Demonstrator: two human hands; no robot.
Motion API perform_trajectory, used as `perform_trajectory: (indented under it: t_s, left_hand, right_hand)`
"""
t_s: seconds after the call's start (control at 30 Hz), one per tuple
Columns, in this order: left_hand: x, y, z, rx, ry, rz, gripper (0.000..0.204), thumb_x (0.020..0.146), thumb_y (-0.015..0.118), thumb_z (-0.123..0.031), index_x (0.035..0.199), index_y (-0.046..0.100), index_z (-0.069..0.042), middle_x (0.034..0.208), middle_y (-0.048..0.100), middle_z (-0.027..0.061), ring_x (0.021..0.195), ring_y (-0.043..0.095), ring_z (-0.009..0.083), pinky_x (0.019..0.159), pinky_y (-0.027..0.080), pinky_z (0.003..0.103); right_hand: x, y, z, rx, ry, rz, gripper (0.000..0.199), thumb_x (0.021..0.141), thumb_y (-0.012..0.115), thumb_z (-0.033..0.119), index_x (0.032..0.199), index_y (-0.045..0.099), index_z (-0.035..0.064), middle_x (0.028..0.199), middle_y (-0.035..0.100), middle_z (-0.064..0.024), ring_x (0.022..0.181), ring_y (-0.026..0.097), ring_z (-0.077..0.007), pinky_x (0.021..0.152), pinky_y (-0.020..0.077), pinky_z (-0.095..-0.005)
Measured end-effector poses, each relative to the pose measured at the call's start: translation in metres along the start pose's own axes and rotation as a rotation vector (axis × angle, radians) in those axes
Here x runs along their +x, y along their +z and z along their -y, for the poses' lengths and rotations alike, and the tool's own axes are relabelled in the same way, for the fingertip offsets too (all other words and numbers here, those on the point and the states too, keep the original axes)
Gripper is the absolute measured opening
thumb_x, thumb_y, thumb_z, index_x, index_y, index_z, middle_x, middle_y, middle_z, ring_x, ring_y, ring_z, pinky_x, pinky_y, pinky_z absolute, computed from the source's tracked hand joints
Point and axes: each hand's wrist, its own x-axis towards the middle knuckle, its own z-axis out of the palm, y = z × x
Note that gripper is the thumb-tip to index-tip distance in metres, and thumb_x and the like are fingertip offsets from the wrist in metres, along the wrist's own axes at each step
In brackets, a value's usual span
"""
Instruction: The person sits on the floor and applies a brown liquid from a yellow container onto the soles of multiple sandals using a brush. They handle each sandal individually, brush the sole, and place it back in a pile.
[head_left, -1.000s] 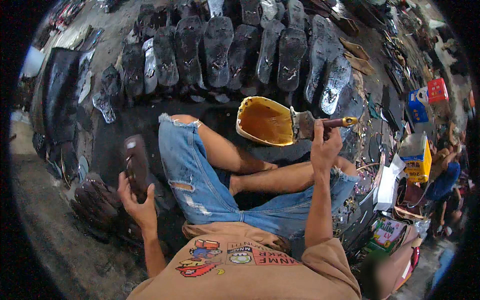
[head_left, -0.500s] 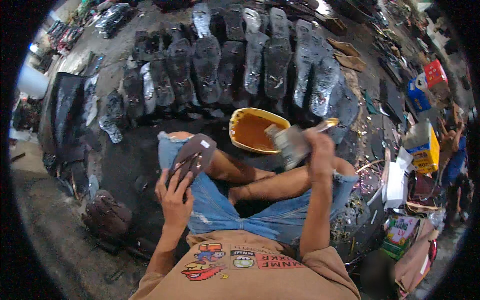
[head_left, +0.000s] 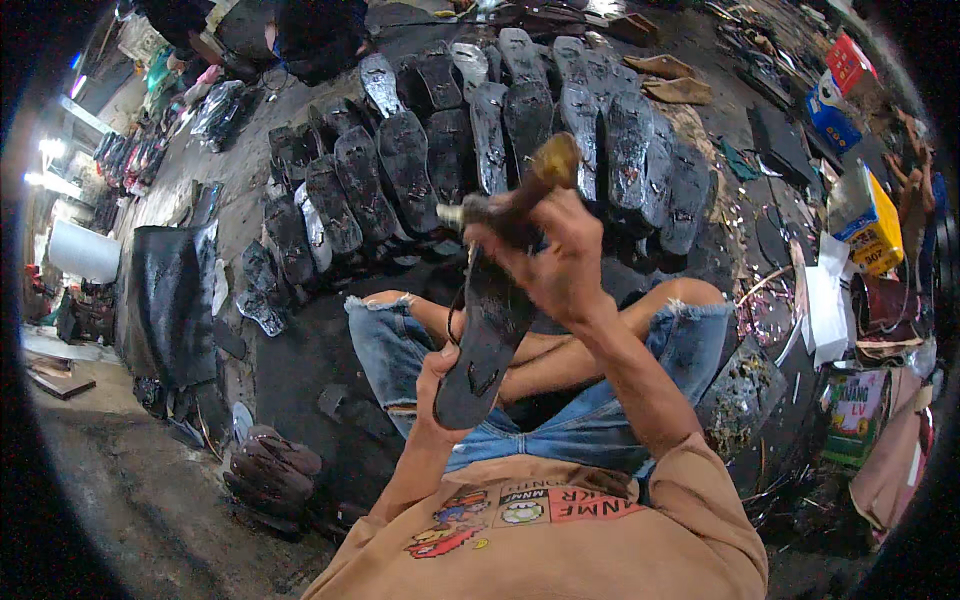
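Low in the middle, my left hand [head_left: 432, 385] grips the near end of a dark sandal sole [head_left: 492, 325], its underside facing up. A thin dark strap loop sticks out along its left edge, by my thumb. My right hand [head_left: 560, 245] is closed around a brush [head_left: 552, 168] with a yellowish handle end, held over the far end of the sole. Motion blurs the brush head, and whether its bristles touch the sole I cannot tell. The tray of brown liquid is hidden behind my hands and the sole.
Rows of dark, shiny soles [head_left: 405, 165] lie in an arc beyond my crossed legs. A pile of brown sandals [head_left: 270, 470] is at my left, near a black sheet [head_left: 175, 300]. Boxes, a green can [head_left: 852, 420] and scraps lie on the right. A person in dark clothes [head_left: 318, 40] is at far left.
The sole has moved from my left knee to the middle and turned underside up. My right hand has brought the brush from the tray leftward over it. The view has shifted.
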Motion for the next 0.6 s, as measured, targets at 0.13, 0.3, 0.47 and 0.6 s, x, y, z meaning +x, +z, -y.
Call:
perform_trajectory:
  t_s: [0.13, 0.3, 0.47, 0.6]
  left_hand:
    - [0.008, 0.001, -0.012, -0.055, 0.076, -0.005, 0.051, 0.091, 0.054, -0.035, 0.126, 0.058, 0.003, 0.113, 0.070, 0.0189, 0.093, 0.072, 0.0296, 0.077, 0.062, 0.039]
    - [-0.003, -0.008, -0.011, -0.010, -0.047, 0.170, 0.059, 0.090, 0.053, -0.037, 0.127, 0.055, 0.008, 0.114, 0.067, 0.0239, 0.085, 0.073, 0.0317, 0.065, 0.064, 0.039]
    - [-0.002, -0.017, -0.009, 0.124, -0.023, 0.231, 0.063, 0.089, 0.054, -0.038, 0.132, 0.049, 0.008, 0.117, 0.065, 0.0256, 0.088, 0.072, 0.0326, 0.070, 0.064, 0.040]
    - [-0.004, 0.008, -0.007, 0.197, 0.056, 0.166, 0.063, 0.096, 0.051, -0.034, 0.148, 0.037, -0.002, 0.131, 0.059, 0.0236, 0.107, 0.068, 0.0313, 0.086, 0.060, 0.040]
  right_hand:
    - [-0.066, -0.006, 0.021, 0.071, -0.052, 0.034, 0.026, 0.071, 0.084, 0.017, 0.095, 0.074, 0.0136, 0.085, 0.066, -0.0066, 0.081, 0.063, -0.0256, 0.072, 0.0487, -0.0388]
    - [-0.032, -0.032, 0.002, 0.156, 0.268, -0.135, 0.025, 0.075, 0.086, 0.017, 0.093, 0.074, 0.0048, 0.084, 0.073, -0.0094, 0.073, 0.068, -0.0190, 0.070, 0.0536, -0.0316]
    - [-0.014, -0.050, 0.007, 0.031, 0.193, -0.083, 0.031, 0.077, 0.085, 0.024, 0.095, 0.070, 0.0038, 0.087, 0.074, -0.0109, 0.077, 0.071, -0.0197, 0.070, 0.0546, -0.0331]
    - [0.017, -0.071, -0.021, -0.026, 0.317, -0.197, 0.028, 0.083, 0.081, 0.027, 0.098, 0.072, 0.0050, 0.084, 0.075, -0.0100, 0.073, 0.073, -0.0208, 0.065, 0.0551, -0.0358]
